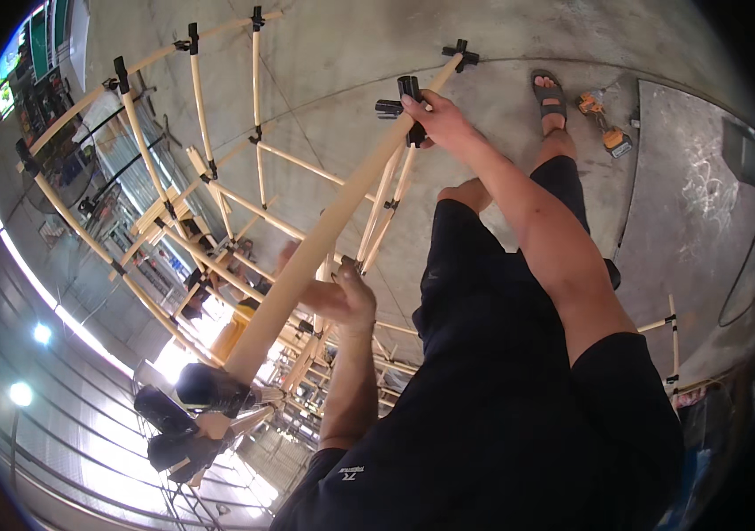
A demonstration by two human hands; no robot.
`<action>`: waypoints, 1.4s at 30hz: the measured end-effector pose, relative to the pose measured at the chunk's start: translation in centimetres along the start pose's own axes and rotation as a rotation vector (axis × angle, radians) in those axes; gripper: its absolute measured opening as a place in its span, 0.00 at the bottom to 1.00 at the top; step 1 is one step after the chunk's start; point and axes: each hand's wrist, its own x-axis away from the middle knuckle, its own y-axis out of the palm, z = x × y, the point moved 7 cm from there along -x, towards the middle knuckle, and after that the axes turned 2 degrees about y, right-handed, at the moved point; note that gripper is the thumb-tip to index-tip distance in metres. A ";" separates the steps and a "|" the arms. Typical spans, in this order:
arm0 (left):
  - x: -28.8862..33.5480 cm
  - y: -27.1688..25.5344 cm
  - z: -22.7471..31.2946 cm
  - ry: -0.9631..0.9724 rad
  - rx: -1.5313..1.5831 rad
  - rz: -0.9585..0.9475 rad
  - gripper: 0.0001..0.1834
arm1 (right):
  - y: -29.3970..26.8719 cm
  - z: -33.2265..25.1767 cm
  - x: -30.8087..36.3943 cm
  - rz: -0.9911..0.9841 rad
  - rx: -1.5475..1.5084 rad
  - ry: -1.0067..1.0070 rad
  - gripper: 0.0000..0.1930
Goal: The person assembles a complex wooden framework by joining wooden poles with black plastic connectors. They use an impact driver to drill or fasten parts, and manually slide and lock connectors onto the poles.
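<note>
A long light-wood pole (333, 221) slants from the near left to the far middle. My right hand (435, 122) is closed around a black connector (409, 88) near the pole's far part. Beside the pole's middle is my left hand (351, 301), its thumb raised apart; its fingers reach behind the pole and are partly hidden. At the pole's near end cluster several black connectors (209, 388), large and close. Another black cross-shaped connector (460, 57) sits at its far end.
A frame of wooden poles (196, 97) with black joints stands to the left. An orange-and-black cordless drill (605, 126) lies on the floor beside my sandalled foot (549, 97). Further right is a grey board (687, 168). Partly hidden people appear behind the frame.
</note>
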 end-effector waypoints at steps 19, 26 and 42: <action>-5.4 1.6 0.0 0.224 0.701 -0.026 0.10 | 0.9 0.5 1.5 0.020 -0.236 -0.015 0.23; -5.2 1.8 0.1 0.240 0.710 -0.030 0.09 | 4.6 0.5 4.0 0.014 -0.583 -0.079 0.26; -4.4 0.8 -1.4 0.299 0.696 -0.233 0.26 | 7.7 -2.5 8.8 -0.130 -0.740 -0.185 0.37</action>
